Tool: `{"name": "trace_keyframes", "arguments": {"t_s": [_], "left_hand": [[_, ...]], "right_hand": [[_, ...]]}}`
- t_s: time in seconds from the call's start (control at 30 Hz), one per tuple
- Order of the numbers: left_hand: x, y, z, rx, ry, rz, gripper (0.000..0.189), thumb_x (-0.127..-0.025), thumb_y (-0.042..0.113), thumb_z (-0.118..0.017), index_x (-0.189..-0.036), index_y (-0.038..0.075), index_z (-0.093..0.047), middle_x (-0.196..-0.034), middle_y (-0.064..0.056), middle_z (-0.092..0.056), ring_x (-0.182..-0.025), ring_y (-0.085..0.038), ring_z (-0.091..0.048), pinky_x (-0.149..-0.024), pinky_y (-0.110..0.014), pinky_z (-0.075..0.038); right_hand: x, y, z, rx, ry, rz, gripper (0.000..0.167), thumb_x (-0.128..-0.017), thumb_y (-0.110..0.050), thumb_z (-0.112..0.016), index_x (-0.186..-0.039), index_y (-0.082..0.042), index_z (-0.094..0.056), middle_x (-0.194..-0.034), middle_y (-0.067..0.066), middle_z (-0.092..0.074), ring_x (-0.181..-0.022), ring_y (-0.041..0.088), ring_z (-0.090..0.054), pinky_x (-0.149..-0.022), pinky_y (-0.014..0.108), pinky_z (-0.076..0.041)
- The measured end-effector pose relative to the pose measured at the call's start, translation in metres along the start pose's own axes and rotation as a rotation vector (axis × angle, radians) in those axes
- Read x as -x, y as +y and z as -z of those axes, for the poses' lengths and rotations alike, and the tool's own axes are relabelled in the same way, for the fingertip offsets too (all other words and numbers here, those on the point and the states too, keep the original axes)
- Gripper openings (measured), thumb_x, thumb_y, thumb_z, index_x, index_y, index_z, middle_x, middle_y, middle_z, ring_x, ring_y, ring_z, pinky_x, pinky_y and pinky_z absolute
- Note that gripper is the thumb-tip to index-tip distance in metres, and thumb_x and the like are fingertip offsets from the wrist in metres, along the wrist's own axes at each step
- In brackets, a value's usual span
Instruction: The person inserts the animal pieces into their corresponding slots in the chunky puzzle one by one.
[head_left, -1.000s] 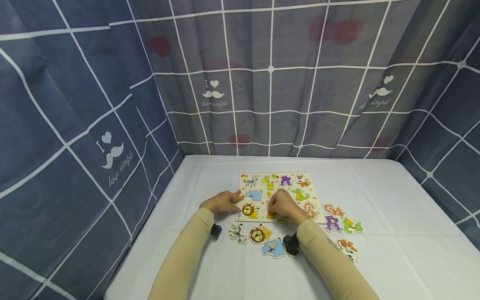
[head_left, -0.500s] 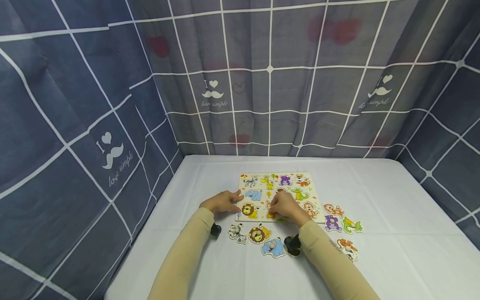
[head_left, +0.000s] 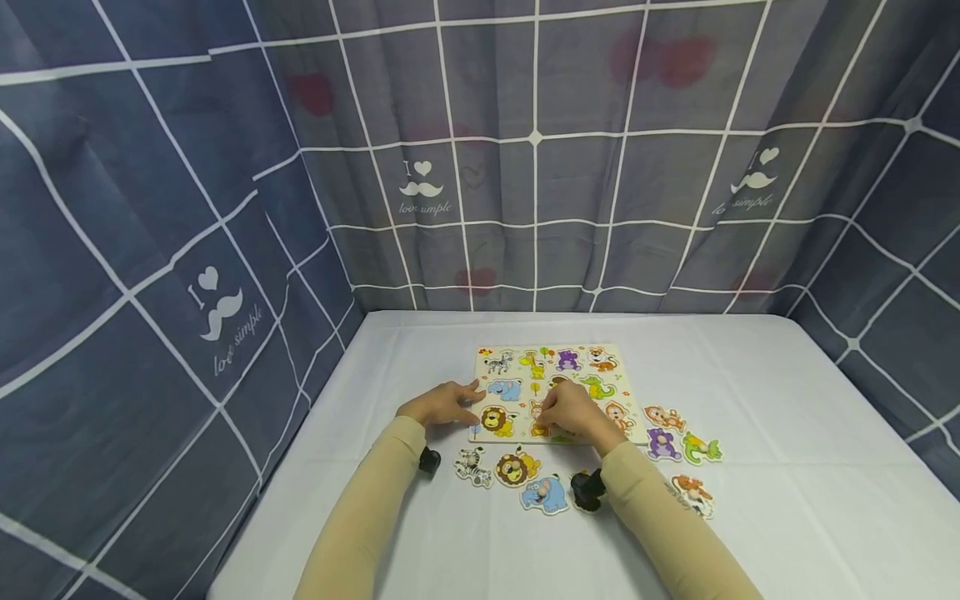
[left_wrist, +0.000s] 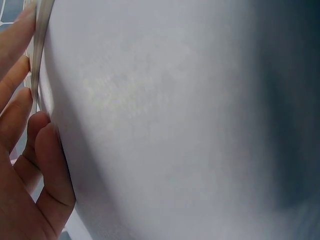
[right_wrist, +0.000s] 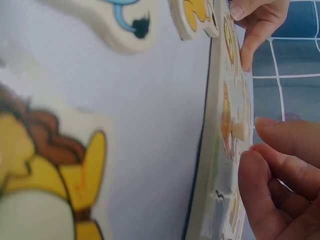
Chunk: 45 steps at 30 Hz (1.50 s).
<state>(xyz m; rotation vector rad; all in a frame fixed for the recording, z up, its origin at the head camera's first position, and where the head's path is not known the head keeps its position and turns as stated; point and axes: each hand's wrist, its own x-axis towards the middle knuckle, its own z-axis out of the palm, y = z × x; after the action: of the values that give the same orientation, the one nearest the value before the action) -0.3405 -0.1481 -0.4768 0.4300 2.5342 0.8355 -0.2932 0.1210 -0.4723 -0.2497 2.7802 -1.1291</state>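
Lower center: left hand (head_left: 444, 404) relaxed against board (head_left: 521, 432); right hand (head_left: 573, 412) loose, empty beside knob (right_wrist: 241, 131). Piece (right_wrist: 226, 117) likely light, stiff; pinch knob.

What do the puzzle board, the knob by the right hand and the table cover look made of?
Puzzle board: likely wood or fibreboard, printed face, pale bare edge. Knob: perhaps bare wood or plastic; plain pale, matte surface. Table cover: probably matte white fabric; faint fold lines show.
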Motion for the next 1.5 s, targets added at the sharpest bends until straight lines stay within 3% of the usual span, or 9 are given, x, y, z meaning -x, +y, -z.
{"name": "trace_keyframes", "arguments": {"t_s": [0.53,1.07,1.33,1.5], "left_hand": [[0.001,-0.001,0.000,0.002,-0.007,-0.003,0.063,-0.083,0.026,-0.080,-0.142,0.021,-0.056,-0.163,0.007,-0.029,-0.155,-0.030,-0.019,-0.127,-0.051,-0.014],[0.002,-0.001,0.000,0.007,-0.006,-0.006,0.063,-0.083,0.026,-0.081,-0.141,0.023,-0.057,-0.163,0.008,-0.029,-0.155,-0.030,-0.020,-0.127,-0.053,-0.013],[0.003,0.002,0.000,0.019,-0.007,-0.014,0.063,-0.082,0.025,-0.081,-0.141,0.022,-0.057,-0.163,0.007,-0.029,-0.155,-0.031,-0.020,-0.126,-0.054,-0.012],[0.004,0.001,0.001,0.021,-0.008,-0.016,0.063,-0.082,0.023,-0.081,-0.141,0.021,-0.057,-0.163,0.005,-0.029,-0.155,-0.031,-0.020,-0.126,-0.053,-0.013]], "right_hand": [[0.008,0.005,0.021,0.013,-0.021,0.026,0.004,-0.085,-0.008,-0.075,-0.082,-0.005,-0.074,-0.073,0.003,-0.068,-0.060,0.013,-0.057,-0.055,0.025,-0.047],[0.012,0.024,0.036,0.047,0.001,0.060,0.009,-0.085,-0.007,-0.073,-0.076,-0.007,-0.070,-0.071,0.002,-0.066,-0.062,0.013,-0.057,-0.059,0.027,-0.048],[0.019,0.030,0.048,0.062,-0.040,0.046,0.004,-0.086,-0.007,-0.070,-0.083,-0.006,-0.072,-0.083,0.005,-0.069,-0.069,0.017,-0.059,-0.060,0.028,-0.050],[0.023,0.034,0.055,0.062,-0.050,0.048,0.005,-0.088,-0.008,-0.070,-0.085,-0.005,-0.073,-0.082,0.005,-0.070,-0.068,0.015,-0.057,-0.059,0.027,-0.049]]}}
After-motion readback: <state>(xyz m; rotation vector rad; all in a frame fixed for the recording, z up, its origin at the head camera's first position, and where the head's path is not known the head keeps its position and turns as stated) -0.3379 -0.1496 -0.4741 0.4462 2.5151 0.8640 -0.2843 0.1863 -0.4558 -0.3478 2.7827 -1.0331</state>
